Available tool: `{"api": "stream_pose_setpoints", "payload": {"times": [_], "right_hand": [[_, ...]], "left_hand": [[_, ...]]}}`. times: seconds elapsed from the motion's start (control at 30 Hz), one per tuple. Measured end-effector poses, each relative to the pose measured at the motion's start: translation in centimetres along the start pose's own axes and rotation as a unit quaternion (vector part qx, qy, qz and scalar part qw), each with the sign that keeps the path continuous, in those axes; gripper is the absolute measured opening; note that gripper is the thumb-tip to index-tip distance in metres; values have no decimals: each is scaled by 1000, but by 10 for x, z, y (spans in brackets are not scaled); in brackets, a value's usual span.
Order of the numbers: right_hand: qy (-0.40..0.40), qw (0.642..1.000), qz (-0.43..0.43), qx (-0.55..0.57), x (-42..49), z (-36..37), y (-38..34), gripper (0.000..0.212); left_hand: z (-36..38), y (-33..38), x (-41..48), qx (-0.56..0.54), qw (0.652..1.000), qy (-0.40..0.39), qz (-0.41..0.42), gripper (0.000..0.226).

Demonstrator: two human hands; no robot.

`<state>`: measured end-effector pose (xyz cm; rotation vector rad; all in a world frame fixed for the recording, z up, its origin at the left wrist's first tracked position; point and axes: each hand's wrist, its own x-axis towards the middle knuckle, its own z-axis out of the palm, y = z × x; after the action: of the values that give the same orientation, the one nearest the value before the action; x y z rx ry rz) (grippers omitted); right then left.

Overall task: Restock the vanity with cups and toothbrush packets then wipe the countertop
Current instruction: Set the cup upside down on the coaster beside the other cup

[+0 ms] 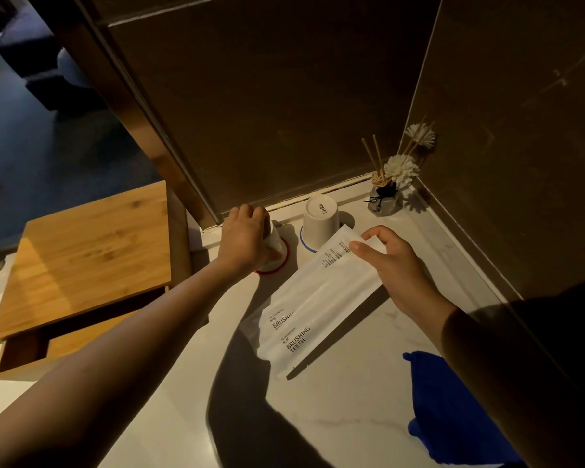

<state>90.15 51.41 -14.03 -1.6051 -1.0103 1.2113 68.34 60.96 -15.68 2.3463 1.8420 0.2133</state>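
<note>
On the white marble countertop (pixel 335 407) an upside-down white cup with a red rim (pixel 273 261) stands at the back left. My left hand (pixel 242 239) grips it from above, hiding most of it. Beside it to the right, a second upside-down white cup with a blue rim (pixel 320 221) stands free. My right hand (pixel 399 268) pinches the upper end of two white toothbrush packets (pixel 313 305) printed "BRUSHING TEETH", held slanted above the counter, their top end overlapping the blue-rimmed cup.
A reed diffuser with white flowers (pixel 387 194) sits in the back right corner. A blue cloth (pixel 453 410) lies at the counter's front right. A bamboo box with a lid (pixel 88 258) stands left of the counter. Dark walls enclose the back and right.
</note>
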Motion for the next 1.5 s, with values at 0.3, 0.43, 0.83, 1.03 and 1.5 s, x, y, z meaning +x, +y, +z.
{"api": "stream_pose_setpoints", "payload": {"times": [0.3,0.43,0.83,1.03,1.5], "right_hand": [[7,1000,2,-11,3,-2,5,13],[10,1000,4,-11,3,-3,7,11],[0,1000,1,-6,7,7,5,10],[-12,1000,-5,6,3,11,2,12],[-108,987,-115,8,-17,80,-48,8]], "left_hand": [[-2,-6,5,-99,994,-26,-32,81],[-7,-15,0,-222,972,-46,-52,65],[0,-19,0,-203,977,-20,-65,62],[-8,-7,-13,-177,983,41,-35,69],[-60,-31,-111,-554,761,-335,-44,42]]}}
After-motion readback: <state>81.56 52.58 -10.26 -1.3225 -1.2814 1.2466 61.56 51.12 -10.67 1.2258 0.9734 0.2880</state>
